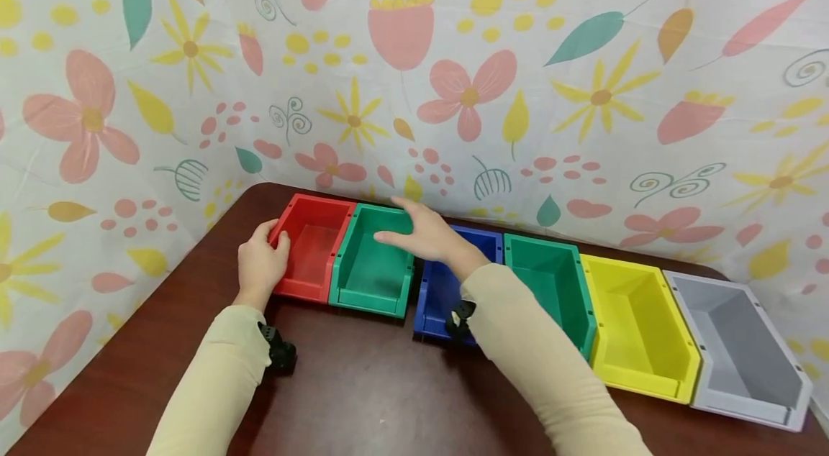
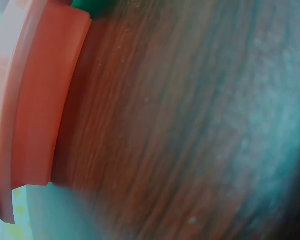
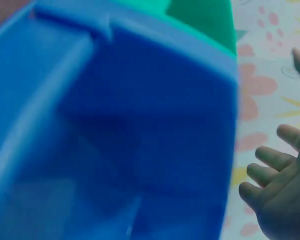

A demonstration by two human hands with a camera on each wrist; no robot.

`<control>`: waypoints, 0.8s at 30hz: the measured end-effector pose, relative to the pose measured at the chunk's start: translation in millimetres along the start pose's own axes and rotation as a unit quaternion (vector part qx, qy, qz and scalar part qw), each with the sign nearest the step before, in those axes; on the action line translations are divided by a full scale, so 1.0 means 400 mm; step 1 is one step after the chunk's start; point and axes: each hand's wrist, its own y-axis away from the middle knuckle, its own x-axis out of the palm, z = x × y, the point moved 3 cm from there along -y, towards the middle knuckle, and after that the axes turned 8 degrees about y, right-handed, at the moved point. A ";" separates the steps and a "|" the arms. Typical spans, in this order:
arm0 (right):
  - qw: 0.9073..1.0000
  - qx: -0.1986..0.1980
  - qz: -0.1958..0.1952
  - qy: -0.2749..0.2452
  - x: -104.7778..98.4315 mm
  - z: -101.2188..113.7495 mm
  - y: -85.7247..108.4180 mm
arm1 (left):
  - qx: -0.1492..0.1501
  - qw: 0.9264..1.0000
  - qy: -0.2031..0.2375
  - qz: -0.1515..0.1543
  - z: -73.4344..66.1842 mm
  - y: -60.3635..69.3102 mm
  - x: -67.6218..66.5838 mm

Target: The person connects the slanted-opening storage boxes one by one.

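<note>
At the left end of a row of plastic bins, my left hand (image 1: 262,262) grips the left wall of the red bin (image 1: 314,251), its thumb on the inner side. The red bin's outer side (image 2: 42,100) fills the left of the left wrist view. My right hand (image 1: 424,229) hovers with fingers spread over the back right part of the green bin (image 1: 372,265), holding nothing. Behind its wrist sits the blue bin (image 1: 437,290), partly hidden by the sleeve; its inside (image 3: 150,140) looms large and blurred in the right wrist view. Red and green bins stand side by side.
A second green bin (image 1: 550,272), a yellow bin (image 1: 637,323) and a grey bin (image 1: 745,341) continue the row to the right. A narrow gap separates the first green bin from the blue one. The dark wooden table (image 1: 363,391) meets a flower-patterned cloth (image 1: 401,89) behind.
</note>
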 end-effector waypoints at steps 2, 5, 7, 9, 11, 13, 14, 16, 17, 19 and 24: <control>1.000 -0.002 0.004 0.004 -0.019 -0.014 0.017 | -0.008 1.000 -0.015 0.008 0.002 0.002 -0.005; 1.000 -0.006 0.005 -0.003 -0.045 -0.034 0.041 | -0.014 0.999 -0.046 0.026 -0.001 0.003 -0.014; 1.000 -0.003 0.003 -0.014 -0.059 -0.049 0.057 | -0.012 0.997 -0.067 0.038 -0.006 0.002 -0.017; 1.000 0.002 0.002 -0.026 -0.070 -0.063 0.072 | -0.005 0.995 -0.084 0.047 -0.012 0.002 -0.017; 1.000 0.006 0.000 -0.031 -0.079 -0.074 0.088 | 0.014 0.995 -0.094 0.043 -0.020 0.002 -0.017; 0.999 0.009 -0.006 -0.031 -0.086 -0.084 0.102 | 0.048 0.994 -0.097 0.028 -0.030 0.000 -0.015; 0.999 0.009 -0.009 -0.032 -0.090 -0.087 0.108 | 0.068 0.993 -0.094 0.018 -0.037 0.000 -0.014; 0.999 0.010 -0.018 -0.035 -0.097 -0.092 0.121 | 0.110 0.991 -0.079 -0.002 -0.053 0.001 -0.013; 0.999 0.010 -0.023 -0.039 -0.099 -0.095 0.127 | 0.129 0.989 -0.071 -0.008 -0.062 0.002 -0.012; 0.998 0.014 -0.031 -0.047 -0.104 -0.100 0.139 | 0.160 0.986 -0.049 -0.014 -0.080 0.008 -0.010; 0.996 0.035 -0.045 -0.073 -0.110 -0.117 0.171 | 0.188 0.982 0.001 0.019 -0.121 0.033 0.008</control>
